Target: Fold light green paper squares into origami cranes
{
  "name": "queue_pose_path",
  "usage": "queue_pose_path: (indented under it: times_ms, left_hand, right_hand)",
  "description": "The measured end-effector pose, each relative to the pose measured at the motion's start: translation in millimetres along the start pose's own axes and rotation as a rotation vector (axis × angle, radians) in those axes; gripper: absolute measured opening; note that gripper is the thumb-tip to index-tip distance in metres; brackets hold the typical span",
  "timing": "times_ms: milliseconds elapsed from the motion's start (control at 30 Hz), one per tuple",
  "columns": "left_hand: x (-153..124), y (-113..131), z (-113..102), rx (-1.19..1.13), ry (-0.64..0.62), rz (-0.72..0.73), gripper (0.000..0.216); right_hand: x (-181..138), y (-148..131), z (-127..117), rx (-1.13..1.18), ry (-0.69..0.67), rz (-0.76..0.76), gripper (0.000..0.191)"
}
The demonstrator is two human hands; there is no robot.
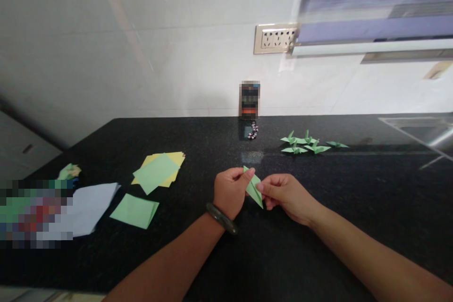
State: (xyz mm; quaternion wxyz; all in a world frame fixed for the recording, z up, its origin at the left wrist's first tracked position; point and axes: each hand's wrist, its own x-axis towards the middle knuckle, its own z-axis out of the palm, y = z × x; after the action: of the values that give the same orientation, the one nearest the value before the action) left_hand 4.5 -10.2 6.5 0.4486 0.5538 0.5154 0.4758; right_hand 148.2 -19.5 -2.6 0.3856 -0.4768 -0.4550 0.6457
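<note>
Between my two hands is a folded piece of light green paper [254, 192], narrow and pointed at both ends. My left hand [231, 191], with a dark bangle [222, 218] on the wrist, pinches its upper left part under the thumb. On the right edge, the thumb and fingers of my right hand [281, 193] close on the same paper. Beyond my right hand, several folded green paper cranes [307, 144] stand grouped on the black countertop [198, 255].
Left of my hands lie yellow and green paper squares [157, 172], a green sheet [135, 211] and white paper [94, 207]. A phone-like object [249, 100] with a beaded strap [253, 131] leans against the wall. A sink [424, 130] lies at the far right.
</note>
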Motion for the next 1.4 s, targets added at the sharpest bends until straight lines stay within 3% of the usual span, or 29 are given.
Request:
queue_pose_path:
  times_ms: [267, 467, 533, 800, 1400]
  left_hand:
    - [-0.2, 1.5, 1.4, -0.049, -0.029, -0.036, 0.028]
    - [3.4, -2.8, 0.9, -0.088, -0.250, -0.156, 0.026]
    - [3.4, -2.2, 0.8, -0.096, -0.273, -0.178, 0.024]
    - [3.9, -3.8, 3.5, -0.231, -0.131, -0.216, 0.019]
    - [0.8, -2.4, 5.4, -0.232, -0.117, -0.210, 0.019]
  right_hand:
    - [1.6, 2.5, -1.1, -0.101, 0.026, -0.052, 0.026]
    - [2.9, -0.4, -7.6, -0.211, 0.072, -0.116, 0.027]
    - [2.7, -2.2, -8.6, -0.216, 0.078, -0.125, 0.027]
    - [2.9, -0.5, -7.3, -0.052, 0.007, -0.052, 0.032]
    - [3.6, -1.8, -9.2, -0.038, -0.007, 0.008, 0.026]
